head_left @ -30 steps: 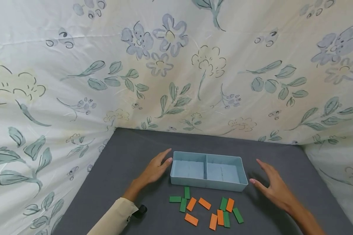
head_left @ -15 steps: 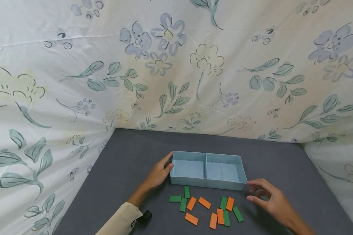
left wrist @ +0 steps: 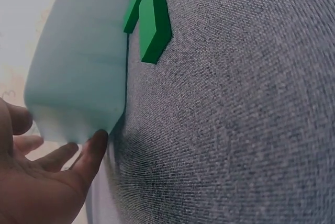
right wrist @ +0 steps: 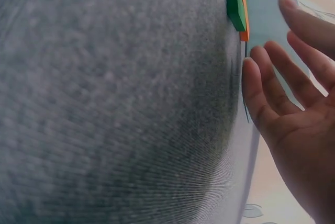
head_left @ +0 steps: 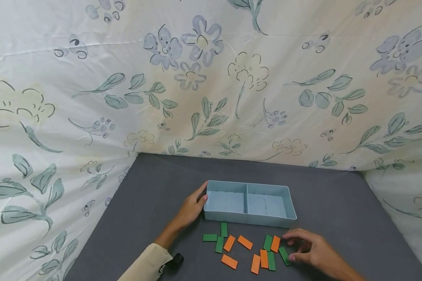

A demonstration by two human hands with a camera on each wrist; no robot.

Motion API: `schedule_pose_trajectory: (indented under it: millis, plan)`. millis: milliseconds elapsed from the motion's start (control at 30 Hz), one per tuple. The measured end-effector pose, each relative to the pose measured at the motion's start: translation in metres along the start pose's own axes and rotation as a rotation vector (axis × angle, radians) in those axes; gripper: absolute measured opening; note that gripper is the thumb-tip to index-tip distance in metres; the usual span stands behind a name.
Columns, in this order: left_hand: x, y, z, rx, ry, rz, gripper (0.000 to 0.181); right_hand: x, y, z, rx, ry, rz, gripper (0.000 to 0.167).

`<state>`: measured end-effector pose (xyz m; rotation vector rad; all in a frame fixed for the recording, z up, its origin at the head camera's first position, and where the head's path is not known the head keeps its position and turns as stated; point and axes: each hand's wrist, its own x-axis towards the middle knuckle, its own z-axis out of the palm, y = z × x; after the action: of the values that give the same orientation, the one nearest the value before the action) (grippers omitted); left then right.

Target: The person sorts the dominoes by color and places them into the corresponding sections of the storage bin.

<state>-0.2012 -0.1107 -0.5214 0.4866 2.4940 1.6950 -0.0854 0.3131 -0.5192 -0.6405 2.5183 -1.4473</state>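
Note:
A light blue two-compartment box [head_left: 253, 219] sits on the dark table, both compartments bare. My left hand [head_left: 191, 208] rests against its left end; in the left wrist view the fingertips touch the end wall [left wrist: 73, 122], loosely bent. My right hand [head_left: 313, 249] hovers at the right of the scattered tiles, thumb and fingers parted with nothing between them. Closest to its thumb lies a green tile [head_left: 284, 256], and an orange tile [head_left: 275, 244] lies just left of the fingertips. In the right wrist view a green tile [right wrist: 236, 9] shows beyond the fingers.
More green tiles [head_left: 210, 237] and orange tiles [head_left: 229, 262] lie flat in front of the box. A dark grey cloth [head_left: 168, 171] covers the table. Floral fabric [head_left: 211, 97] hangs behind and at the sides. A black wrist device [head_left: 176, 260] shows by the left sleeve.
My left hand has come up against the box's left end. The right hand has moved from beside the box's right end toward the front, to the rightmost tiles. The tiles lie unchanged.

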Motion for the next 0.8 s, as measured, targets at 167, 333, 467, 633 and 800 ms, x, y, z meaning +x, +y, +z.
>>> schedule_pose_trajectory:
  millis: [167, 333, 467, 633, 800]
  plan:
    - [-0.0019, -0.0009, 0.0006, -0.054, 0.003, -0.001, 0.056, 0.0018, 0.0, -0.0004, -0.022, -0.094, 0.077, 0.052]
    - [-0.0021, -0.0008, 0.0011, -0.062, 0.003, -0.029, 0.057, 0.0029, -0.0009, -0.0001, -0.002, -0.152, 0.145, 0.049]
    - [-0.0031, 0.0003, 0.001, -0.059, 0.008, -0.037, 0.057, 0.003, 0.0014, 0.0014, 0.002, -0.179, 0.157, 0.047]
    - [-0.0031, -0.0002, 0.002, -0.055, 0.024, -0.031, 0.056, 0.0022, 0.0055, 0.0041, -0.028, -0.175, 0.123, 0.05]
    - [-0.0032, -0.0018, 0.0028, -0.049, 0.034, -0.02, 0.056, 0.0015, 0.0077, 0.0068, -0.08, -0.161, 0.059, 0.051]
